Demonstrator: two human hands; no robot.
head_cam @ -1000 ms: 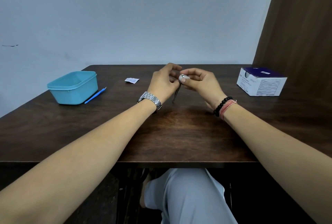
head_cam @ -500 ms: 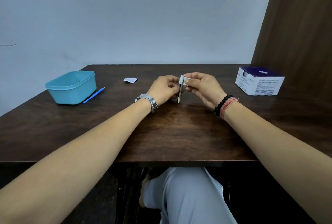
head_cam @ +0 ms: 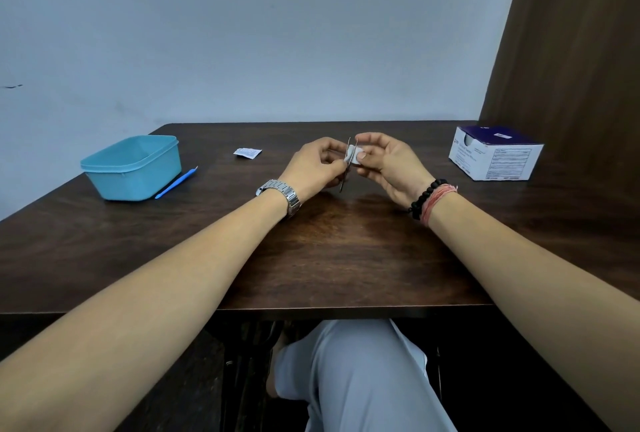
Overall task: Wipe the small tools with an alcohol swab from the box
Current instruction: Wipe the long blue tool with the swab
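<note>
My left hand (head_cam: 313,168) pinches thin metal tweezers (head_cam: 347,163), my right hand (head_cam: 388,163) the white swab (head_cam: 354,155) – mid-wipe, I judge – the blue plastic tool (head_cam: 176,182) still waits.

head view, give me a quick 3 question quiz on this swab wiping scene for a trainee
1. True or false: the thin metal tweezers lie flat on the dark wooden table.
2. Which hand pinches the white folded swab? A) left hand B) right hand C) neither
3. Fill in: the slim blue plastic tool lies beside the light blue plastic ____.

Key
1. False: the left hand holds them roughly upright above the table, with the swab wrapped around their upper part.
2. B
3. Tub. The torn white wrapper lies further back, and the purple and white cardboard box sits at the far right.
</note>
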